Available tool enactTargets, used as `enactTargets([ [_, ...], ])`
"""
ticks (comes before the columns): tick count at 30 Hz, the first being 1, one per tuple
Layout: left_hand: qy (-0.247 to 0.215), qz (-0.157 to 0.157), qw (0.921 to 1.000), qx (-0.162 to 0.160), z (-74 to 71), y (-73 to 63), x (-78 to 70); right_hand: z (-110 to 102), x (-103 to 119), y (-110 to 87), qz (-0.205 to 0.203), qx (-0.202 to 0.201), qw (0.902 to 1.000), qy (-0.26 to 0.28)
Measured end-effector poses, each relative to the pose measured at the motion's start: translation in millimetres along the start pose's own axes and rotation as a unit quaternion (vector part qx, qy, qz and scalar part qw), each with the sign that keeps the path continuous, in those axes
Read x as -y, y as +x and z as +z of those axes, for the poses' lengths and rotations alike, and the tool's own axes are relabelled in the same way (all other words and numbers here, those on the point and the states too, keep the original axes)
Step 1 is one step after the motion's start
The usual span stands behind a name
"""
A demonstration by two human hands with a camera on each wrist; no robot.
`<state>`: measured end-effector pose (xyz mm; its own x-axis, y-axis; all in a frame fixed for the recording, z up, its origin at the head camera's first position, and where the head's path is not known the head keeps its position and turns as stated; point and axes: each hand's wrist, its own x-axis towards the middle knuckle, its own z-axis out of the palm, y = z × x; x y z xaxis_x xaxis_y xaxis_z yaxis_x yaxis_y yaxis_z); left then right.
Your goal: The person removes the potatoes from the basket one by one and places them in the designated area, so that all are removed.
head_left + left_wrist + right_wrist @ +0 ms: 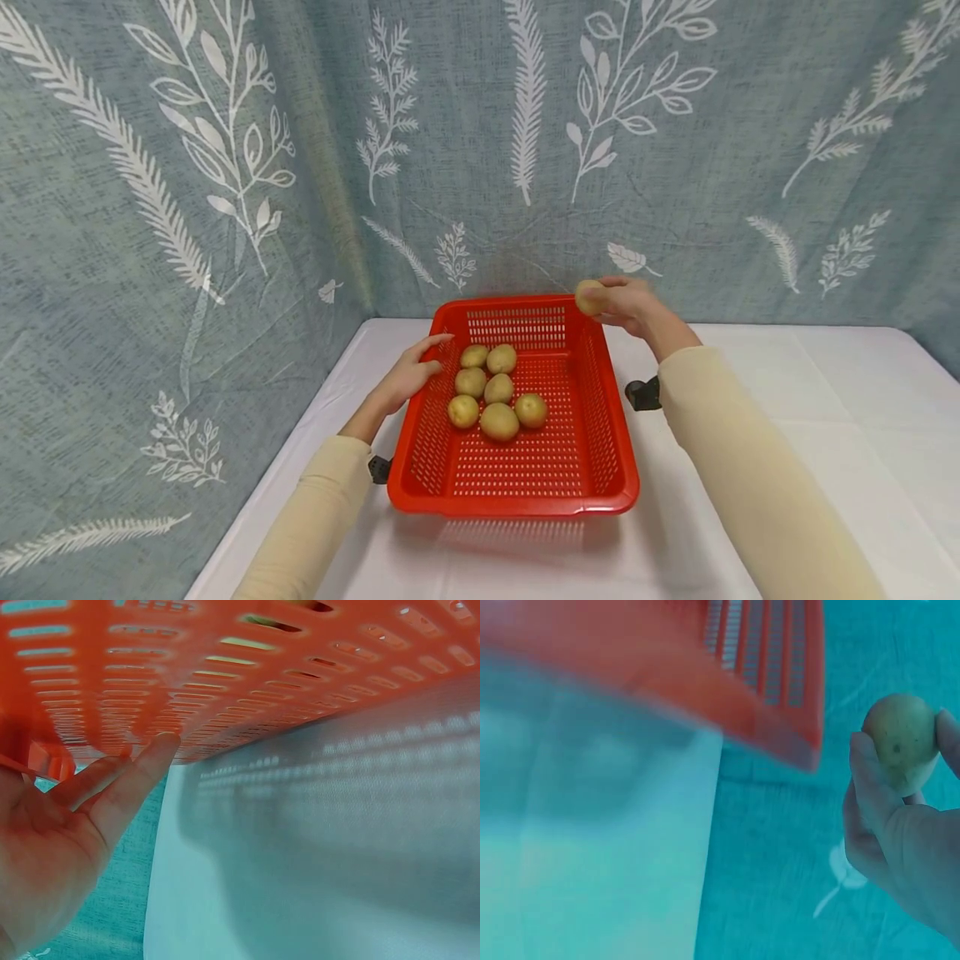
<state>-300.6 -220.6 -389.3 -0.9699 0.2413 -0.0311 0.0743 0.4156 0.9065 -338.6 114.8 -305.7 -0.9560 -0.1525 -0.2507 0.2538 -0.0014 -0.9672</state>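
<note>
A red plastic basket (517,510) with slotted walls holds several potatoes (499,422), grouped toward its left and middle. At its left wall is my left hand (405,379), holding the rim. Two fingers (139,780) of that hand lie along the outside of the slotted wall in the left wrist view. My right hand (626,304) is raised at the basket's far right corner. It pinches a single potato (901,742) between thumb and fingertips, beside the red rim in the right wrist view.
The basket stands on a white cloth-covered table (825,417), its shadow falling on the cloth in front. A blue-grey curtain (465,125) with white leaf prints hangs behind and on the left. Black devices (645,393) are strapped at both wrists.
</note>
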Motion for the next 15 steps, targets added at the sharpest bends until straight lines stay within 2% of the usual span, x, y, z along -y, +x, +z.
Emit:
enactTargets([
  [4, -0.012, -0.004, 0.9999, 0.005, -1.3, 0.0, -3.6, -15.2, -1.5, -3.1, 0.005, -0.002, 0.9999, -0.013],
  [11, -0.011, -0.002, 0.9999, 0.012, 1.9, -14.4, -28.3, -34.5, -10.6, -6.9, 0.031, -0.02, 0.9991, -0.019],
  [15, -0.012, -0.005, 0.9998, 0.011, 2.8, -17.7, -30.9, -42.1, -17.9, -8.0, 0.036, -0.025, 0.9988, -0.022],
])
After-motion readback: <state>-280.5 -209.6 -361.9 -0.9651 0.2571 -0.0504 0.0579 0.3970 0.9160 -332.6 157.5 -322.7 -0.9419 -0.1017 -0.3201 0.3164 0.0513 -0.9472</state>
